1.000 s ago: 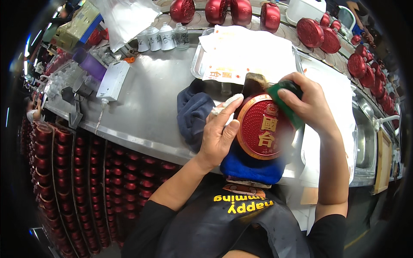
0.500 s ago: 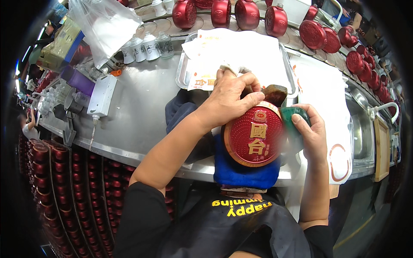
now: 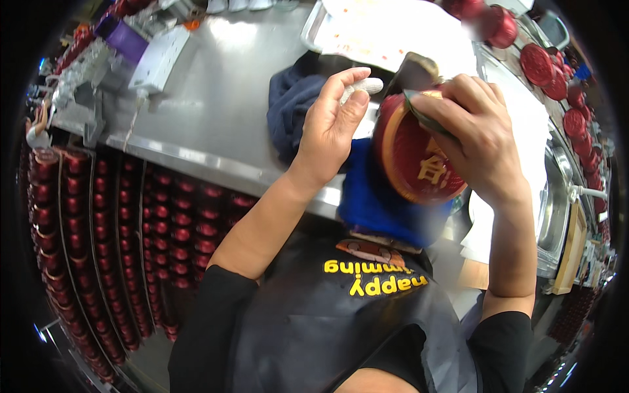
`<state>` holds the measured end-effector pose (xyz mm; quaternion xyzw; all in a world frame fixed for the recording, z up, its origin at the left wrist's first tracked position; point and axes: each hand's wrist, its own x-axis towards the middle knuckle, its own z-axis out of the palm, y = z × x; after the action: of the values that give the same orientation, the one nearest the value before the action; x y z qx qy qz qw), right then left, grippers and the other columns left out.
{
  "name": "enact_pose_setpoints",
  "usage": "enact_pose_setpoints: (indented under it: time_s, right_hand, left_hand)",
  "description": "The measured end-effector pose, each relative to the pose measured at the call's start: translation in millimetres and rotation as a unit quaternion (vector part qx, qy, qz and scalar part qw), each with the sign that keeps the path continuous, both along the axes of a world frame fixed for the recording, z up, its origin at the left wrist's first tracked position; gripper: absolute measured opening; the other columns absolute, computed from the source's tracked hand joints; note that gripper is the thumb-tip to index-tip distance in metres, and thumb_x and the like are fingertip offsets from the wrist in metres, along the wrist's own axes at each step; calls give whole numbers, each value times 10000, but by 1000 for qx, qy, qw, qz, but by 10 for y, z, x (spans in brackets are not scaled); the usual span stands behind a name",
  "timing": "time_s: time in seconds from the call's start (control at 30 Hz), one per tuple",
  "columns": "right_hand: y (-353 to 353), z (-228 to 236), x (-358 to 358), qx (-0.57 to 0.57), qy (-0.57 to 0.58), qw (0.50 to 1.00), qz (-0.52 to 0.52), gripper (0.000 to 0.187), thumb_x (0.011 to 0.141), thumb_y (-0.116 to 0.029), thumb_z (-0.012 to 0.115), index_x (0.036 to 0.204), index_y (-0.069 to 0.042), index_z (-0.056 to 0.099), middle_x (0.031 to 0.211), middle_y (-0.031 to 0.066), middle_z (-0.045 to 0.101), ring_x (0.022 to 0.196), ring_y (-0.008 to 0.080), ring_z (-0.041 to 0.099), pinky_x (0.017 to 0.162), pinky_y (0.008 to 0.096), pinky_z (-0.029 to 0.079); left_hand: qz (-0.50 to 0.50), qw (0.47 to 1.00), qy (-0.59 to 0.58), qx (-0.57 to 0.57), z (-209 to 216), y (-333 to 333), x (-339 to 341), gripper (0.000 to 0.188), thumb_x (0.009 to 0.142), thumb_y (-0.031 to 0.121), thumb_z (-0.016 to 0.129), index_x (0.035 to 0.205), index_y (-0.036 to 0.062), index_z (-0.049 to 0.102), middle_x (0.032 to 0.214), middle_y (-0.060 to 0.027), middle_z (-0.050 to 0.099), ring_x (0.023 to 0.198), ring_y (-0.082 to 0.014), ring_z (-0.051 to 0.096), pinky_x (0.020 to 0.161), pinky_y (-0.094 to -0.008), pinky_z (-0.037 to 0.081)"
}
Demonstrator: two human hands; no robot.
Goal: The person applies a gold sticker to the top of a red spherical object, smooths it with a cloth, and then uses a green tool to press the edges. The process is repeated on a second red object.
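Observation:
A round red bottle (image 3: 409, 157) with a gold rim and raised gold characters leans tilted over a blue cloth (image 3: 373, 196) at the bench's front edge. My right hand (image 3: 475, 128) grips a thin green pad (image 3: 429, 121) and holds it at the upper part of the bottle's face, covering much of it. To the left of the bottle, my left hand (image 3: 331, 128) is raised and apart from it, fingers parted and holding nothing. One of its fingers seems to wear a white wrap (image 3: 363, 88). Behind the bottle stands a dark brown block (image 3: 416, 69).
A dark blue cloth (image 3: 291, 108) lies bunched on the metal bench (image 3: 216, 92). Behind is a tray (image 3: 313, 29) with white paper sheets (image 3: 400, 29). More red bottles (image 3: 540, 69) line the right, beside a sink (image 3: 553, 203). Racks of red bottles (image 3: 177, 229) stand lower left.
My left hand has come off the bottle's top edge. My right hand has brought the green pad from beside the bottle onto its face. The bottle is turned, and the view has shifted.

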<state>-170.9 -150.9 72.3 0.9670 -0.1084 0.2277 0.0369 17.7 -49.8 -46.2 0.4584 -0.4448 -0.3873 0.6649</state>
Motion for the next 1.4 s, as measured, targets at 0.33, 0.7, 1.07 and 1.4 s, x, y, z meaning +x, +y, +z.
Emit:
enact_pose_setpoints:
  time_s: [0.33,0.7,1.07,1.4]
  right_hand:
    - [332,-73,120,142,144,979,-7,231,889,-176,754,1041,-38,649,877,141,650,805,358,641,744,435,508]
    - [-508,-110,64,158,95,956,-227,423,1036,-429,655,1203,-42,685,934,128,743,838,221,745,714,347,614]
    - [254,-376,-579,187,-229,886,-356,313,989,-324,743,1071,-22,742,785,78,758,704,106,710,628,252,546]
    - [823,-1166,-853,237,-285,894,-251,356,1009,-287,740,1155,32,678,877,56,695,767,120,632,708,266,532]
  left_hand:
    - [80,996,25,-42,-256,641,-231,497,1123,249,522,1485,-87,467,865,27,591,771,-10,470,698,-173,405]
    - [125,955,-243,-118,-279,552,-313,860,970,407,710,1577,-81,346,1418,-269,604,1356,-421,483,1165,-453,354]
    - [83,958,-265,-74,-426,440,-391,911,1005,464,647,1597,-98,243,1497,-320,504,1311,-419,556,1143,-462,330]
    - [61,959,-264,-84,-458,314,-392,884,1012,447,664,1548,-147,286,1240,-252,686,1063,-376,674,994,-448,472]
